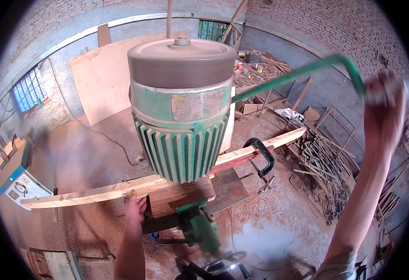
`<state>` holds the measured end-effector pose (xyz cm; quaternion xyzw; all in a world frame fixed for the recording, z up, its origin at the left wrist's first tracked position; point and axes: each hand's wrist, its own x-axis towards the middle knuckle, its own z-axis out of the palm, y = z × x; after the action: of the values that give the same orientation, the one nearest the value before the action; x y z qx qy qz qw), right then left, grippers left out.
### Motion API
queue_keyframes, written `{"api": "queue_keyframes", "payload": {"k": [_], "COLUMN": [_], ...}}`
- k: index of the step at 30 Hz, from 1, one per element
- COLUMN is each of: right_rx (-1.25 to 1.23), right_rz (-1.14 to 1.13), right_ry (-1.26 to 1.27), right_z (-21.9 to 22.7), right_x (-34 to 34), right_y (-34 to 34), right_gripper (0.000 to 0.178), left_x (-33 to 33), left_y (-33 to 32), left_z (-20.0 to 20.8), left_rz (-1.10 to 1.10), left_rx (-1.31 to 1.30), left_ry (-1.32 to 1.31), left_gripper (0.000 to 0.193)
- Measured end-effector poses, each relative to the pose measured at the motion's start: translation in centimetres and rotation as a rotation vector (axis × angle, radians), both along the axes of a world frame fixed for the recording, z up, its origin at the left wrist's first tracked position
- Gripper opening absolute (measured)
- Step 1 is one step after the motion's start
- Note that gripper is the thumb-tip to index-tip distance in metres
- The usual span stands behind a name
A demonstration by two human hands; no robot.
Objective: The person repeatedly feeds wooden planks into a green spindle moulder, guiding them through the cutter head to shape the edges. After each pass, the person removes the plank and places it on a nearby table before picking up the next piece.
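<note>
A big green ribbed motor (pixel 183 144) with a dusty round cap fills the middle, the upper part of a woodworking machine. Under it a long pale wooden beam (pixel 87 194) lies across the machine's table (pixel 232 189). My left hand (pixel 135 208) grips the beam's near edge, left of the motor, with its fingertips by a wooden block. Raised at the right, my right hand (pixel 382 95) is closed round the end of a bent green lever (pixel 302 72), slightly blurred. The motor hides where the tool meets the wood.
A black C-clamp (pixel 266 158) sits on the beam's right part, beside a reddish strip. Piles of wood offcuts (pixel 325 163) lie at the right. A white and blue cabinet (pixel 24 186) stands at the left near the beam's end. Sawdust covers the floor; a cable (pixel 97 133) runs across it.
</note>
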<state>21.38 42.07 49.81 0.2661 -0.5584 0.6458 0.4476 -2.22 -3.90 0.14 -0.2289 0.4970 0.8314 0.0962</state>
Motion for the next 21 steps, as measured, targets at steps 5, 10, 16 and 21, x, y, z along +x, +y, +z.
{"api": "queue_keyframes", "payload": {"k": [5, 10, 16, 21], "right_rx": [0.113, 0.647, 1.225, -0.051], "right_rz": [-0.44, -0.105, 0.51, 0.651], "right_ry": [0.05, -0.739, -1.175, -1.2], "right_z": [3.5, -17.7, -33.7, -33.3], "right_x": [-8.4, -7.9, -7.9, -5.4], "right_y": [-2.6, -14.6, -30.7, -17.9], "right_gripper": [0.037, 0.048, 0.056, 0.038], "left_x": [0.3, 0.5, 0.5, 1.1], "left_y": [0.0, -0.1, -0.2, 0.2], "left_z": [0.7, 0.8, 0.4, 0.9], "left_rz": [0.008, 0.001, -0.043, 0.025], "left_rx": [0.029, 0.07, 0.11, 0.038], "left_ry": [0.01, 0.01, 0.127, 0.031], "left_gripper": [0.04, 0.036, 0.031, 0.029]}}
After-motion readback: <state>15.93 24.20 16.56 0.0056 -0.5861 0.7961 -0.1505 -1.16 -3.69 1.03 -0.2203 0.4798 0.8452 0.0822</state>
